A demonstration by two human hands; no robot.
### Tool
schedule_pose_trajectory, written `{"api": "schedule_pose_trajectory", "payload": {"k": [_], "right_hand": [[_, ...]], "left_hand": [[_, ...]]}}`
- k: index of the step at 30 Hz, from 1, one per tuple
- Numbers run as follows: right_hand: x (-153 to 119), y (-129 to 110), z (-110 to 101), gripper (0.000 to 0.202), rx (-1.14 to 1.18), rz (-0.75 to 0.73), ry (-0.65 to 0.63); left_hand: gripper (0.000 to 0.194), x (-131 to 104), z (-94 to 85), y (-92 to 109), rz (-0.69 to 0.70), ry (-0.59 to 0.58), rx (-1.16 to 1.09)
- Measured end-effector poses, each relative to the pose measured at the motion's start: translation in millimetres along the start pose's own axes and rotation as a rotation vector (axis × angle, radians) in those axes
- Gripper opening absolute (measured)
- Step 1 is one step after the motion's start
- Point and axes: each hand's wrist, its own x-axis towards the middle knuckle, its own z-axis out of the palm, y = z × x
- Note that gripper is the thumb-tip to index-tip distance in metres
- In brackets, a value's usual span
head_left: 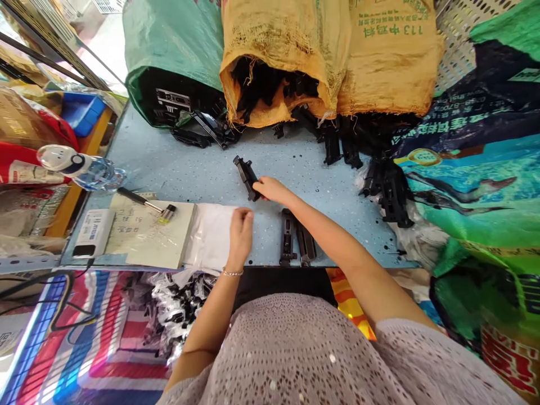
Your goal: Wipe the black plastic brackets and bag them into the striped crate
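Black part [244, 175], held tilted above or against the middle of the blue speckled desk [169, 163], with its near end gripped by the right hand [272, 190]. Right fingers closed narrowly around that end, far end pointing away and slightly left. Hard to tell from this angle whether touching the desk or just clear of it.

Left hand [241, 228] nearer the body, fingers curled in close together, at the right edge of the white plastic bags [208, 233]; cannot tell whether pinching any of the plastic. Bracelet [233, 273] around the left wrist.

Near the front edge of the desk, 2 more black pieces [287, 239] lying side by side, just beside the right forearm. To the left of the white plastic bags, a paper stack [169, 242] with a black-handled tool [137, 197] lying across its top; beside that, a small white box [93, 230]. Farther left, a clear bottle [95, 171] lying on its side at the edge.

Along the back, 1 green sack [172, 39] and 2 orange sacks [287, 34], with dark pieces [332, 146] at their mouths and spilling onto the desk. More at the right, beside crumpled plastic [422, 233].
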Motion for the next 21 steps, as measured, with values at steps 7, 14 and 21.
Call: {"api": "schedule_pose_trajectory", "payload": {"k": [7, 14, 21], "right_hand": [[-90.1, 6.3, 8.8, 0.043, -0.021, -0.336, 0.074], [-69.8, 15.3, 4.8, 0.048, -0.244, -0.302, 0.234], [-131.1, 23.5, 44.0, 0.048, -0.317, -0.666, 0.142]], "left_hand": [[0.049, 9.0, -13.7, 35.1, -0.069, 0.042, -0.243], [0.043, -7.6, -3.6, 36.9, -0.044, -0.088, -0.16], [0.037, 2.8, -13.3, 27.7, -0.123, -0.05, -0.07]]}}
